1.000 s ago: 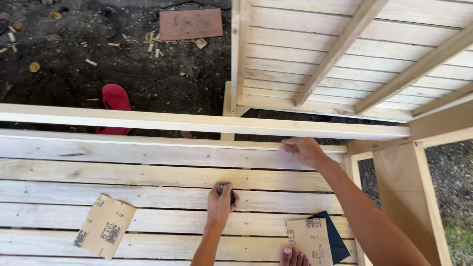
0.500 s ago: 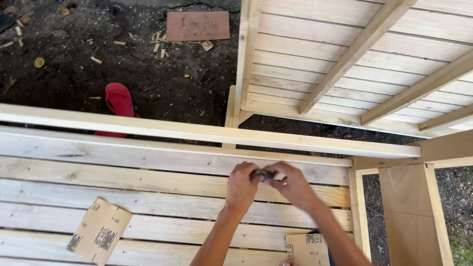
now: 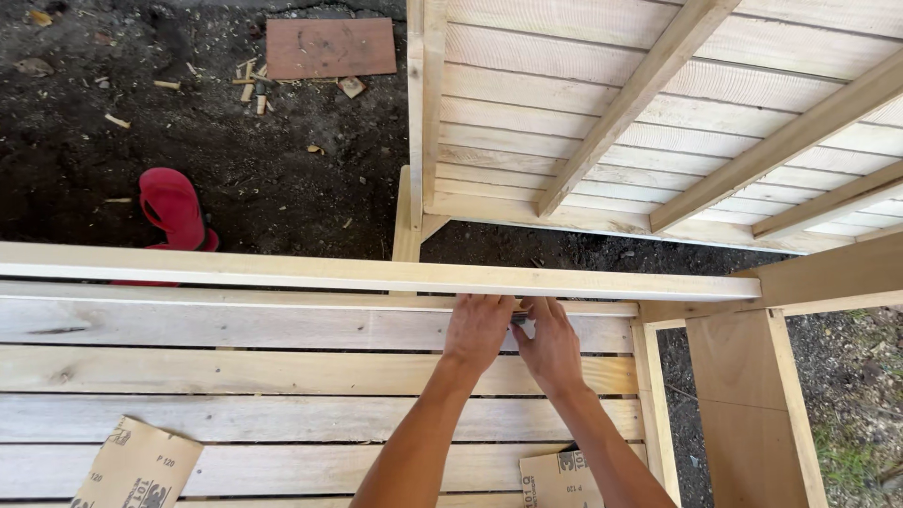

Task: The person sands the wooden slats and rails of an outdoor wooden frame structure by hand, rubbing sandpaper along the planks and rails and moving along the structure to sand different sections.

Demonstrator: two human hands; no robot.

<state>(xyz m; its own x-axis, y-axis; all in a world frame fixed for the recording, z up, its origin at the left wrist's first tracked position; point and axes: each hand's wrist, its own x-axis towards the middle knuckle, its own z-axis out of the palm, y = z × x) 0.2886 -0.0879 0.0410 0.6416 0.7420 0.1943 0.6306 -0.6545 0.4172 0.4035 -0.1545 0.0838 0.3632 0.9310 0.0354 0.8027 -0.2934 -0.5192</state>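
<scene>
Working at the far edge of the slatted wooden panel (image 3: 282,372), we have both hands pressed together just under the long top rail (image 3: 376,275), toward the panel's right end. Our left hand (image 3: 477,331) and right hand (image 3: 550,346) touch each other, fingers curled around a small dark thing (image 3: 520,320) held between them; it is mostly hidden, so we cannot tell what it is. Both hands are closed on it, and it sits against the topmost slat right below the rail.

We judge the frame itself to be largely built: the slats lie in even rows, the rail is in place, and the right-hand post (image 3: 743,395) stands joined at the corner. The wood looks pale and fairly clean, though we cannot tell from here how much of it has been smoothed. Two sheets of sandpaper lie on the slats near the close edge, one toward the left (image 3: 136,466) and one just beside our right forearm (image 3: 562,478), which suggests finishing work is in hand and not yet done.

Beyond the panel, a red sandal (image 3: 174,207) lies on the dark soil, and another slatted structure (image 3: 658,113) stands at the far right.
</scene>
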